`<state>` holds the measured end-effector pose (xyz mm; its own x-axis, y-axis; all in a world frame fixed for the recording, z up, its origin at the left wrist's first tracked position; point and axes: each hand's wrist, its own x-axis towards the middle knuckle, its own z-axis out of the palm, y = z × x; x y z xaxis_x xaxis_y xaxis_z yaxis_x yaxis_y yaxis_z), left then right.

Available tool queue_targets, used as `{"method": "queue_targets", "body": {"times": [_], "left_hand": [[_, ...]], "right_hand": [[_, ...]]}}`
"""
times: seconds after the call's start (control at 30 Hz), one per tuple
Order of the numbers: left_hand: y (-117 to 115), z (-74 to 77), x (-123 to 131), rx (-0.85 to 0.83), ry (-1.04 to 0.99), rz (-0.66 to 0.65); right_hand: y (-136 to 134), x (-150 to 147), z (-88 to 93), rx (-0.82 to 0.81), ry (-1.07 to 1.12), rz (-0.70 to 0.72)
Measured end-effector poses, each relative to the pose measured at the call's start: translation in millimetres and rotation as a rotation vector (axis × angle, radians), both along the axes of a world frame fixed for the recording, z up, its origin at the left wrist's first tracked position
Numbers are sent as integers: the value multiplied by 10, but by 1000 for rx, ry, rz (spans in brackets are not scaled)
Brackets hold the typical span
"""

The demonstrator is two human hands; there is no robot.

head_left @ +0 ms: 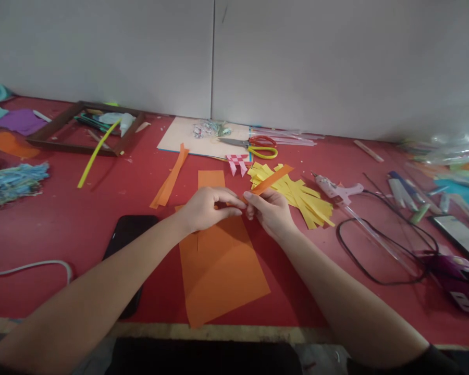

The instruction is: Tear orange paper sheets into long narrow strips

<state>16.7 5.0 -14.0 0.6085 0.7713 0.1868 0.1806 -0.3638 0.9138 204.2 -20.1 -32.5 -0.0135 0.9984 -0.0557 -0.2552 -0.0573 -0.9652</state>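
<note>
An orange paper strip (273, 178) is pinched between the thumb and fingers of my right hand (272, 209), pointing up and to the right. My left hand (209, 208) is close to the strip's near end, thumb and fingers slightly apart; I see nothing held between them. Whether its fingertips touch the strip is unclear. Beneath both hands lies a larger orange paper sheet (226, 276), with more orange paper (211, 178) showing beyond them. A bundle of yellow paper strips (303, 198) rests just past my right hand. Further orange strips (170, 179) lie beyond my left hand.
Scissors (263, 146) and a small pink woven paper piece (237, 162) lie at the back by a pale board (175, 135). To the right are a glue gun (338, 190) and its looped cable (375, 281). A phone (131, 232) sits under my left forearm. A wooden frame (72, 146) stands left.
</note>
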Motion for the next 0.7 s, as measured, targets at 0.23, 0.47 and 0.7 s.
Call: {"method": "queue_targets", "body": {"times": [0.23,0.47,0.7], "left_hand": [[30,-36,-47,-42,-43,-42],[7,24,-82,-111,25,-95],[-16,90,-65,-117,83,-67]], "right_hand": [[6,14,37,-36,33,22],[26,48,51,-84,69,0],[37,50,8,-59,37,-27]]}}
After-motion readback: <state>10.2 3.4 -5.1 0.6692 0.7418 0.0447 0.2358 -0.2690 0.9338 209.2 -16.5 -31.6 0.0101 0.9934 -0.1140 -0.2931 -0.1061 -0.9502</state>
